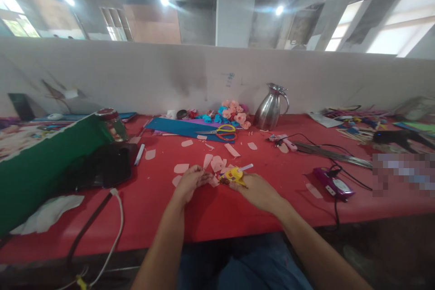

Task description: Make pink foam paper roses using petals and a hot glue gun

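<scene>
My right hand (258,190) is wrapped round a yellow glue gun (234,175), with a white glue stick (246,167) poking out of its back. The gun's dark nozzle end points left, towards my left hand (190,184). That hand's fingers are bent together at a small pink paper petal (214,182); the exact grip is partly hidden. Around both hands lie several cut pink paper pieces (217,163). Beyond them, scissors (220,132) with yellow and red handles rest on blue paper sheets (176,128).
Pink and blue paper flowers (234,113) and a steel jug (270,108) stand by the white partition. At right lie a purple power box (333,184) with cords and a bundle of wires (333,155). A green box (50,167) and a lidded jar (113,124) are at left.
</scene>
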Motion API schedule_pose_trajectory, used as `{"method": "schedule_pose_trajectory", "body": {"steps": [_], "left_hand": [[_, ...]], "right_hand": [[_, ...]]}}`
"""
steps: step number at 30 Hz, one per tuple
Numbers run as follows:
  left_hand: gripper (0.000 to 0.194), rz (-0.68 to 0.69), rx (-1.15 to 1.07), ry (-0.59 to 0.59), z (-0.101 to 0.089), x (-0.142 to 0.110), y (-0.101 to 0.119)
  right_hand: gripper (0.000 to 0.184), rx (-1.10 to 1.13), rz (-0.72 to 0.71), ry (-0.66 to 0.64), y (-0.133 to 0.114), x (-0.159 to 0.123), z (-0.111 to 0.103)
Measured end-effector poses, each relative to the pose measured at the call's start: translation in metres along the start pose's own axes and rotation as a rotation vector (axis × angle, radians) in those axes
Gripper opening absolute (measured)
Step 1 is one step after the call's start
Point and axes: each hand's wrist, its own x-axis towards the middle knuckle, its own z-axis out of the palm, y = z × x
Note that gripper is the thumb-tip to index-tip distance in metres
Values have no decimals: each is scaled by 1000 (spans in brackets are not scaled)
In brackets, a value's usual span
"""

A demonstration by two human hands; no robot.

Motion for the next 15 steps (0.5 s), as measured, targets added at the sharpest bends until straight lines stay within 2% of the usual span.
{"method": "schedule_pose_trajectory", "body": {"steps": [5, 8, 12, 15], "left_hand": [[16, -10, 8, 33, 3, -2, 2], [16, -23, 9, 43, 3, -2, 3], [14, 2, -33, 29, 1, -2, 3], [12, 58, -84, 15, 0, -2, 4]], "right_hand": [[35, 39, -18, -22, 1, -2, -3], [38, 22, 0, 13, 10, -2, -9], [33, -181, 73, 146, 38, 10, -15], [33, -354, 149, 197, 64, 28, -13]]}}
